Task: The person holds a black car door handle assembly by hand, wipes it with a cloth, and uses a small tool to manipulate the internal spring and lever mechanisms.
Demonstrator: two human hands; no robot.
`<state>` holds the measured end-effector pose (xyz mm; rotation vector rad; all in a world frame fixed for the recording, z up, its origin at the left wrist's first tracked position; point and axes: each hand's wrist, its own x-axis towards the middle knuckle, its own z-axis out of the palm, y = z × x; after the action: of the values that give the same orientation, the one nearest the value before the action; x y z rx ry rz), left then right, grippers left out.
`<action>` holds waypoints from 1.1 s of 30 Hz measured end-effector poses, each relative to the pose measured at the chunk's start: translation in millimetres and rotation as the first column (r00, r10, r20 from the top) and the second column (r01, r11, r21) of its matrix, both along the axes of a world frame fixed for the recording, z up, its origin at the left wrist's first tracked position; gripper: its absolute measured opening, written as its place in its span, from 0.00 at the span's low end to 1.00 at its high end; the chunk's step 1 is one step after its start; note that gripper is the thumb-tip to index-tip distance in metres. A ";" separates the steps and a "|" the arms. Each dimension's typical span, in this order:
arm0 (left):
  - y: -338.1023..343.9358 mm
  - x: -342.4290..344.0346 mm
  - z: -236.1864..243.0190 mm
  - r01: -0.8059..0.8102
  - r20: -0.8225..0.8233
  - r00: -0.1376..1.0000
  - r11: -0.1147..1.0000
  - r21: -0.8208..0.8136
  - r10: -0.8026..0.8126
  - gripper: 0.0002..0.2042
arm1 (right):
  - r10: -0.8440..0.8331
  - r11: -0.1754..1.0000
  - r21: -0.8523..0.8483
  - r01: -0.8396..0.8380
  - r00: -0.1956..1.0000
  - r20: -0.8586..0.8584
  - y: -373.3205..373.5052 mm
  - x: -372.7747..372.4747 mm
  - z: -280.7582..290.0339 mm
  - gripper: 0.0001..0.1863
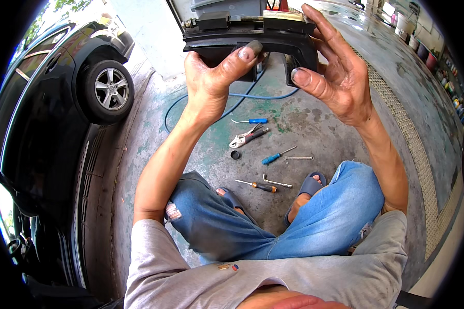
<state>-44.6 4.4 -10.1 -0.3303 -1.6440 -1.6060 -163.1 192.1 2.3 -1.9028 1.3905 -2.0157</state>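
- Black, long and hard-edged, the part (278, 42) is at the top of our view, lifted above the floor (325, 136) in both hands, its long edges nearly level.
- We see the left hand (211, 80) gripping its lower edge near the left end, thumb against the near face; its other fingers are mostly hidden.
- The right hand (343, 85) clasps the right end, thumb at the down-turned leg, fingers spread up the outer edge.
- Between both forearms we have an open gap, looking down on a blue hose (245, 95).
- Nearer us, between the bent knees, lie locking pliers (247, 138), a blue screwdriver (272, 158) and an L-shaped wrench (277, 182).
- A dark car (41, 129) bounds our left, a metal grating (404, 123) our right.
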 end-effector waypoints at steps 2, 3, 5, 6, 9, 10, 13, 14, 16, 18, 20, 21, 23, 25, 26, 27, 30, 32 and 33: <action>-6.2 0.2 -0.3 0.014 0.003 1.000 0.991 -0.136 -0.014 0.27 | -0.005 1.000 0.001 0.005 0.999 -0.047 0.2 -8.8 -3.1 0.52; -6.5 0.8 -0.4 0.010 0.002 1.000 0.991 -0.134 -0.010 0.27 | 0.000 1.000 -0.004 -0.001 0.997 -0.076 -0.7 -7.3 -2.9 0.52; -6.0 1.4 -0.4 -0.013 0.020 1.000 0.992 -0.126 0.015 0.26 | -0.088 0.996 -0.016 0.087 0.986 -0.139 -0.6 7.1 0.7 0.50; -5.7 0.9 -0.5 -0.014 0.017 1.000 0.992 -0.125 0.016 0.26 | -0.136 0.991 -0.021 0.134 0.978 -0.158 0.8 9.5 2.2 0.49; -5.2 -0.6 -0.9 -0.056 -0.005 0.998 0.989 -0.133 0.056 0.25 | 0.015 0.998 0.056 -0.016 1.000 0.018 6.1 1.6 2.0 0.46; -4.4 -0.6 -0.1 -0.035 0.001 0.999 0.990 -0.135 0.036 0.25 | 0.014 0.998 0.058 -0.015 1.000 0.017 4.1 -0.5 0.8 0.46; -4.0 -1.3 -0.1 -0.024 -0.001 1.000 0.991 -0.131 0.024 0.25 | 0.076 0.997 -0.021 -0.076 0.997 0.007 0.4 -0.1 0.3 0.44; -4.3 -1.1 -0.5 -0.032 -0.011 0.999 0.991 -0.128 0.031 0.26 | 0.032 0.999 0.003 -0.032 0.999 -0.042 2.8 5.3 4.9 0.44; -3.7 -0.2 0.2 -0.031 -0.003 1.000 0.991 -0.132 0.031 0.26 | -0.014 1.000 0.026 0.016 0.996 -0.092 5.0 8.2 7.8 0.44; -3.8 0.6 0.5 -0.031 0.005 0.999 0.990 -0.139 0.033 0.26 | -0.006 1.000 0.022 0.008 0.996 -0.093 5.3 8.1 7.9 0.44; -4.2 1.5 0.8 -0.031 0.010 0.999 0.989 -0.144 0.032 0.25 | -0.008 1.000 0.020 0.010 0.996 -0.089 4.9 8.7 8.5 0.43; -3.4 1.1 0.8 -0.028 0.010 1.000 0.989 -0.144 0.030 0.25 | -0.015 1.000 0.018 0.017 0.996 -0.086 5.3 8.3 8.5 0.43; -0.6 1.5 0.2 -0.044 0.029 0.998 0.993 -0.113 0.048 0.26 | 0.025 1.000 0.002 -0.025 0.998 -0.059 1.7 -1.2 1.9 0.43; -0.5 2.5 0.2 -0.042 0.043 0.998 0.992 -0.118 0.047 0.26 | 0.066 0.998 -0.023 -0.067 0.997 -0.039 2.8 -8.5 -0.9 0.44; -0.2 2.5 -0.2 -0.041 0.059 0.997 0.992 -0.119 0.048 0.26 | -0.034 0.999 -0.014 0.033 0.989 -0.144 5.0 -11.1 -1.3 0.42; 0.8 2.2 0.0 -0.039 0.057 0.997 0.992 -0.123 0.046 0.26 | -0.132 0.991 -0.017 0.132 0.960 -0.247 5.9 -12.5 -1.2 0.41; 1.4 0.0 0.7 -0.007 0.013 1.000 1.000 -0.011 0.007 0.18 | -0.145 0.989 -0.049 0.138 0.963 -0.227 3.3 -7.5 -2.5 0.39; -4.8 1.6 -0.5 -0.028 0.025 0.999 0.995 -0.092 0.030 0.22 | -0.144 0.989 -0.052 0.136 0.962 -0.232 3.2 -6.9 -1.6 0.39; -6.4 1.7 -0.6 -0.048 0.037 0.998 0.985 -0.168 0.055 0.26 | -0.141 0.990 -0.048 0.134 0.961 -0.236 3.4 -7.0 -1.4 0.39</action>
<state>-42.9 -2.0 -10.7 -0.3393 -1.8095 -1.4492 -170.1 195.4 0.9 -2.1828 1.5947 -1.9269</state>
